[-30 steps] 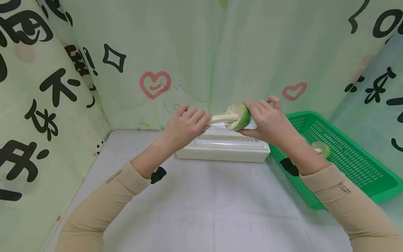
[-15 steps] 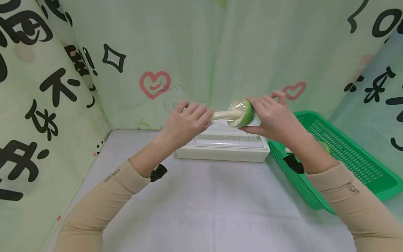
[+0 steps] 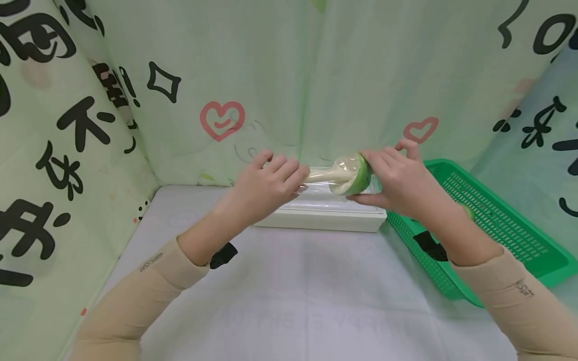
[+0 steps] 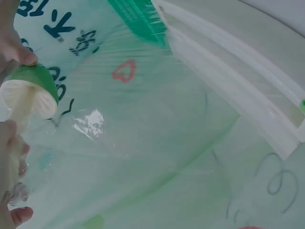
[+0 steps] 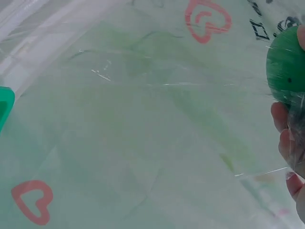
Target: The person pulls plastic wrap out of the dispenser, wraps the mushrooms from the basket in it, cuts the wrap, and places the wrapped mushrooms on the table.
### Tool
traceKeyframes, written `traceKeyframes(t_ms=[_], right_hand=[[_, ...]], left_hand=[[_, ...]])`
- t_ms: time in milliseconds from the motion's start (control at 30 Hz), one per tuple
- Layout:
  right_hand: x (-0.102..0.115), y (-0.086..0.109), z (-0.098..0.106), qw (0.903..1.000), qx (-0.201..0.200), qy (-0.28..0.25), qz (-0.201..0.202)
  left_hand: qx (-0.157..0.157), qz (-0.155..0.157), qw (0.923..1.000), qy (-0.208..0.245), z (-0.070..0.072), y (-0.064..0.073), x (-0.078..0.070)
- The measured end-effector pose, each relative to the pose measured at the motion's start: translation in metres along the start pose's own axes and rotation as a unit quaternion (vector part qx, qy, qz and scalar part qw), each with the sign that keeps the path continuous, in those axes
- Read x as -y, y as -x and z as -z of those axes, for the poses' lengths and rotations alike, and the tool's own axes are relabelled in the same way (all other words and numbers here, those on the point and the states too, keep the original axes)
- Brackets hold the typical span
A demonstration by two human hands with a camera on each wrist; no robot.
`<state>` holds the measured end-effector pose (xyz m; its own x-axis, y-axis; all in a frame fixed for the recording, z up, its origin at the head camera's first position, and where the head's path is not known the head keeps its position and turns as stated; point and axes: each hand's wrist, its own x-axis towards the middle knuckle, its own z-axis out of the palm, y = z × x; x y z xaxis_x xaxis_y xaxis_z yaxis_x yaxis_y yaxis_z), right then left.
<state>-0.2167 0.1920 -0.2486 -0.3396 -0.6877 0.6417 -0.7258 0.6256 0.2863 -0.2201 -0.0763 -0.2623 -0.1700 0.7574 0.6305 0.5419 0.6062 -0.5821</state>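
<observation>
A mushroom-shaped piece with a green cap and pale stem [image 3: 353, 176] is held sideways in the air, above a white box of cling film [image 3: 316, 220]. The left hand [image 3: 271, 183] grips the stem. At the cap, the right hand [image 3: 402, 175] pinches the green edge between thumb and fingers. Clear film [image 4: 93, 124] lies over the underside and stem and spreads as a wide sheet in both wrist views. The right wrist view shows the rounded green cap [image 5: 286, 67] with film bunched around the fingers.
A green plastic basket [image 3: 557, 265] stands at the right. Another green-capped piece [image 3: 469, 213] lies in it, mostly hidden by the right forearm. A white cloth [image 3: 316, 291] covers the table, and a printed pale green curtain [image 3: 280, 60] hangs around it.
The mushroom-shaped piece and both hands have shifted slightly right, with a small rise and then a drop. The film now covers more of the cap's underside and stem. The box has stayed put.
</observation>
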Motion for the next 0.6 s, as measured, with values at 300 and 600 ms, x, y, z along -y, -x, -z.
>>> traceKeyframes(t_ms=[300, 600], right_hand=[[0.055, 0.048, -0.004, 0.9977, 0.055, -0.02, -0.035], [0.109, 0.107, -0.044, 0.9915, 0.086, -0.04, -0.089]], left_hand=[[0.093, -0.041, 0.9924, 0.069, 0.022, 0.038, -0.047], [0.12, -0.032, 0.9818, 0.144, 0.004, 0.095, -0.107]])
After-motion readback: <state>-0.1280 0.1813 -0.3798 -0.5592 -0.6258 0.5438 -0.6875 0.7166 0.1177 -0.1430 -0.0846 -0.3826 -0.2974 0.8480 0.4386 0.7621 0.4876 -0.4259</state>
